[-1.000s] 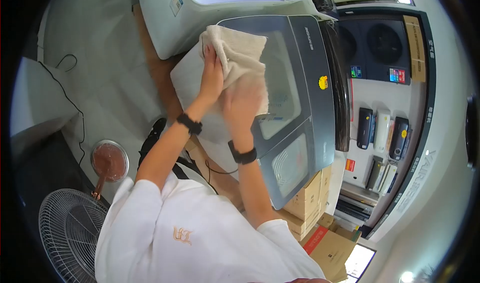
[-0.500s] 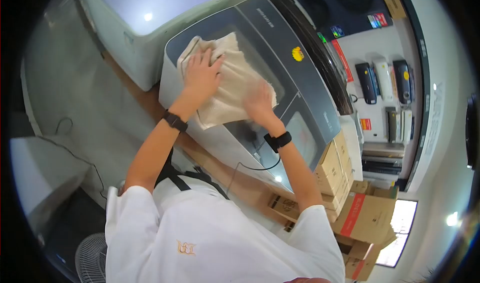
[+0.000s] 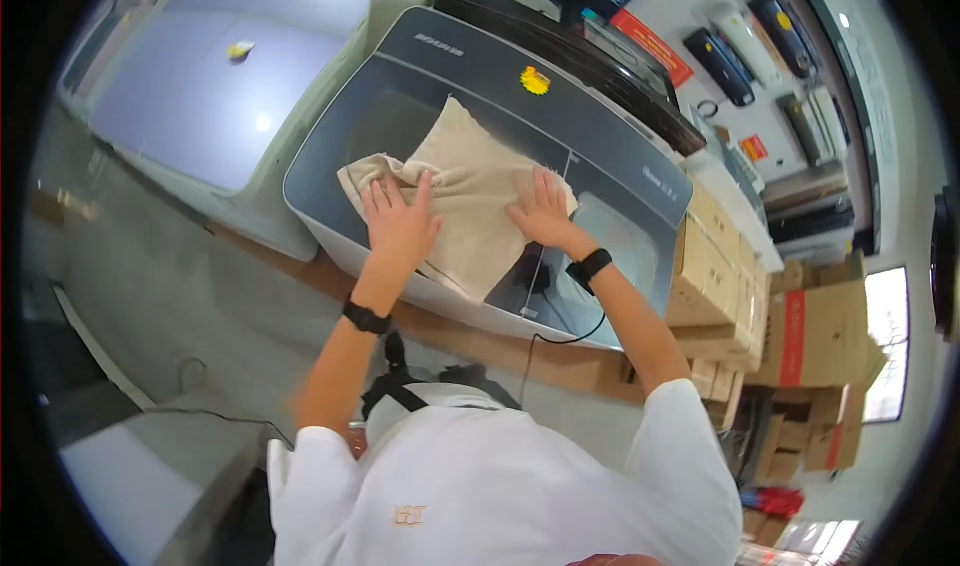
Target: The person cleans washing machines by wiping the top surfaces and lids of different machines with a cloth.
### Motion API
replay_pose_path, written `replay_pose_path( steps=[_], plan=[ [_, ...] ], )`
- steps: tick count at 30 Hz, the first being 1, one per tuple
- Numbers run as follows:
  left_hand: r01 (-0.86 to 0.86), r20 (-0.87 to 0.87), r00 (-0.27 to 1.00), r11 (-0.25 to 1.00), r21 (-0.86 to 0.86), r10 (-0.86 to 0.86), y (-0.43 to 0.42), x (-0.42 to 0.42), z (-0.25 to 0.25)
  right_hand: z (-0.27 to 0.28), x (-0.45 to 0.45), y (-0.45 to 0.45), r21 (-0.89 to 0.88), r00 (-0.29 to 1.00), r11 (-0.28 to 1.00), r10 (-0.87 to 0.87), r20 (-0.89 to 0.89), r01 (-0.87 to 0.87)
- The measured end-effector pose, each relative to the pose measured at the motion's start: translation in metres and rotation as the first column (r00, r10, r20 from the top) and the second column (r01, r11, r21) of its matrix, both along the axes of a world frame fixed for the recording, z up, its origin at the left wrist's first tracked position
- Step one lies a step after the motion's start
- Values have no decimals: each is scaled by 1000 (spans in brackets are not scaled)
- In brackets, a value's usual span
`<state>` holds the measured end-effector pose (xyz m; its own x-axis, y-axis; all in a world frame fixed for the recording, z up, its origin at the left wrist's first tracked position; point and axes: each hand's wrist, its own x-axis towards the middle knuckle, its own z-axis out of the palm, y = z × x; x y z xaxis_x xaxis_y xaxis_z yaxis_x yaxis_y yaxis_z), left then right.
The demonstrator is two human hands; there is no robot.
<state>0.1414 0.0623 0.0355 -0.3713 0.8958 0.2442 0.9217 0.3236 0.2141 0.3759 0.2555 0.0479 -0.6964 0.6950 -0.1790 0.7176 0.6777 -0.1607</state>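
A cream cloth [image 3: 475,201] lies creased over the dark grey top of a twin-lid washing machine [image 3: 480,78]. On its left part rests my left hand [image 3: 400,228], fingers stretched out, beside a bunched fold. My right hand [image 3: 545,209] lies flat near the cloth's right edge, fingers extended and close to the divide between the two lids. Both palms press down on the fabric without gripping it. Each wrist wears a black band, and a thin black cord hangs from the right one.
Left of the machine stands a white appliance with a shiny lilac top [image 3: 230,76]. A dark wrapped long item [image 3: 560,51] runs along the back. Cardboard boxes [image 3: 820,336] are stacked at the right. A cable [image 3: 225,418] trails at lower left.
The view has turned and shifted, showing more of the lilac-topped appliance. My right hand, blurred before, is now sharper on the cloth. The cloth's lower corner now spreads farther to the right.
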Motion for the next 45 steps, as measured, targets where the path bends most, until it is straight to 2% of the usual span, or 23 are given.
replay_pose_path(
  steps=[3,6,9,12,15,19,22,26,27,30,33,36,39,42,43,45],
  plan=[
    [-52,6,999,994,-101,53,9,31,-6,-11,12,-29,121,995,989,76,59,-83],
    [-31,90,994,952,-306,62,-10,65,24,-3,63,-87,90,978,983,171,-119,-161],
    [-7,-1,1000,924,-382,7,-32,85,26,11,121,-109,-3,989,994,110,-98,-111],
    [97,23,995,878,-468,-98,-21,85,29,3,164,-103,62,996,995,83,-19,-82],
    [157,46,987,834,-529,-157,17,96,43,5,171,-66,75,999,997,27,28,-29],
    [189,91,982,836,-515,-166,103,118,43,-14,170,22,144,996,986,-74,-53,81],
    [250,81,967,840,-482,-241,142,133,36,-12,153,24,143,981,971,-186,-46,191],
    [398,115,907,736,-547,-405,120,167,40,-28,204,-33,288,985,958,43,-168,8],
    [442,130,883,705,-555,-451,112,175,43,-24,226,-37,246,985,969,48,-164,-6],
    [437,150,884,665,-605,-444,111,192,53,-14,280,-38,139,991,990,50,-123,-33],
    [432,168,895,710,-556,-414,144,202,34,-7,316,15,100,1000,995,4,-9,-3],
    [338,93,930,728,-596,-356,205,235,33,-1,330,77,79,995,992,-95,-38,98],
    [300,109,950,751,-588,-294,287,265,41,-21,344,164,264,980,950,-130,-149,166],
    [242,137,970,850,-467,-201,329,279,22,-27,335,208,565,947,792,-52,-317,232],
    [192,112,981,880,-435,-159,330,289,26,-25,324,215,574,919,768,-47,-391,283],
    [91,62,995,926,-367,-73,330,311,32,-15,301,208,487,888,798,-126,-443,356]
  ],
)
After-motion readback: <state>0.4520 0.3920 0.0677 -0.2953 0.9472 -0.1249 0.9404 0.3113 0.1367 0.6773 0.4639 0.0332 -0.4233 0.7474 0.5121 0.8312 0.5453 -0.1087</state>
